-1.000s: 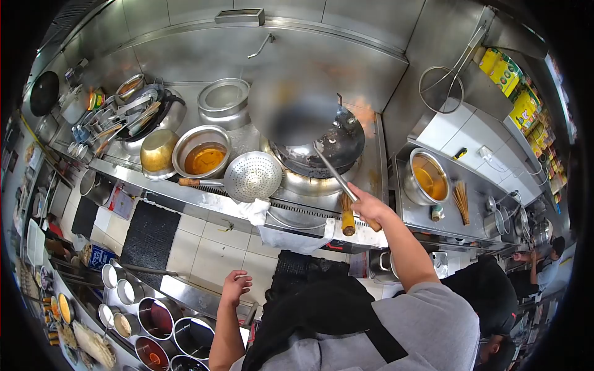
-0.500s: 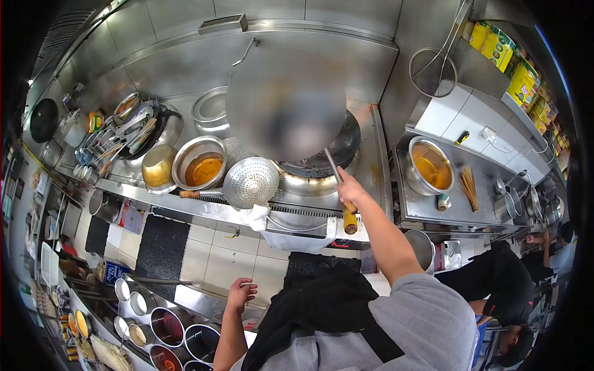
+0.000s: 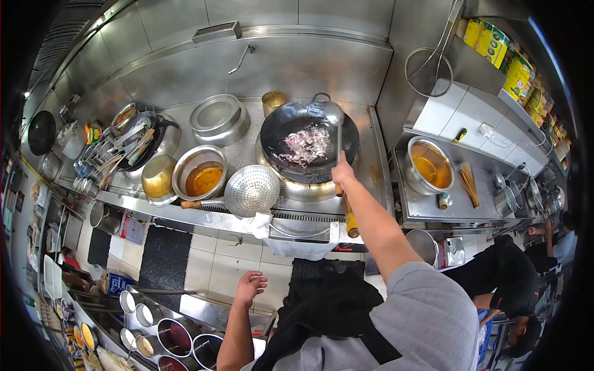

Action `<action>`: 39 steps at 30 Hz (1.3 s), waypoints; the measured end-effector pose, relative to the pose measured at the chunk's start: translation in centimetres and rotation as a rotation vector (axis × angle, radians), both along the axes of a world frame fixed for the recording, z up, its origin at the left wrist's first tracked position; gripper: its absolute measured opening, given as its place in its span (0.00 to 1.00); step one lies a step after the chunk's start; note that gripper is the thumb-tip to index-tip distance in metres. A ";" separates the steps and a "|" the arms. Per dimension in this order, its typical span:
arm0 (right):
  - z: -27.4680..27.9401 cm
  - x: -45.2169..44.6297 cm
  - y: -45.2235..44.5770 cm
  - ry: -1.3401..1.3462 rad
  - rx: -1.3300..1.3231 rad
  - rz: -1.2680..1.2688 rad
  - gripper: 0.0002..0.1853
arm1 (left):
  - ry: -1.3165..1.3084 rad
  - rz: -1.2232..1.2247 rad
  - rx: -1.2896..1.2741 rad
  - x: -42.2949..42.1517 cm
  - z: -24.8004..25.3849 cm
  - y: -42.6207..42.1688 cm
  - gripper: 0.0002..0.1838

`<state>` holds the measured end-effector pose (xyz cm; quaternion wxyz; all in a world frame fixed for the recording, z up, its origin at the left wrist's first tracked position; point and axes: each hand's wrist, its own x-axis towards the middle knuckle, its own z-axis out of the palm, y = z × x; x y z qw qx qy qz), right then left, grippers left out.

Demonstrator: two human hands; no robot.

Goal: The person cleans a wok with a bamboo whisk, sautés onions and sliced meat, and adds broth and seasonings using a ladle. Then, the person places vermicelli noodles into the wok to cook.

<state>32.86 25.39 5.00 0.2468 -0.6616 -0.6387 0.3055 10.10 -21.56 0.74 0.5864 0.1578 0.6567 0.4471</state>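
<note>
My right hand (image 3: 342, 172) is closed around the handle of a metal ladle (image 3: 340, 139), its wooden end sticking out below my fist. The ladle's bowl is over the far right part of a black wok (image 3: 272, 137) on the burner. Pale and pinkish sliced pieces (image 3: 308, 144), which look like meat, lie in the wok. Just below my right hand is a yellow handle (image 3: 351, 219); what it belongs to is hidden by my arm. My left hand (image 3: 250, 287) hangs in the air near my body, empty, fingers apart and loosely bent.
A perforated strainer (image 3: 252, 190) lies left of the wok, beside a pot of amber liquid (image 3: 180, 174) and a brass-coloured pot (image 3: 158, 177). Another amber-filled pot (image 3: 413, 174) stands on the right counter. Several containers (image 3: 162, 328) line the lower left. A person (image 3: 516, 278) is at right.
A grey blur covered the wok area; now the wok, food and ladle bowl show. My right hand has moved slightly away from me and left with the ladle. My left hand stays raised and empty.
</note>
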 end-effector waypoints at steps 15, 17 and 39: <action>11.8 11.8 -12.8 -0.683 -0.030 0.551 0.43 | -0.084 -0.110 -0.066 -1.1 -4.4 -2.3 0.16; 10.5 8.7 -12.0 -0.455 0.048 0.521 0.42 | -0.062 -0.124 -0.065 -2.3 -4.5 -1.1 0.16; 4.7 19.1 -2.8 0.090 -0.108 0.592 0.40 | 0.295 -0.060 -0.036 1.2 -4.1 8.1 0.13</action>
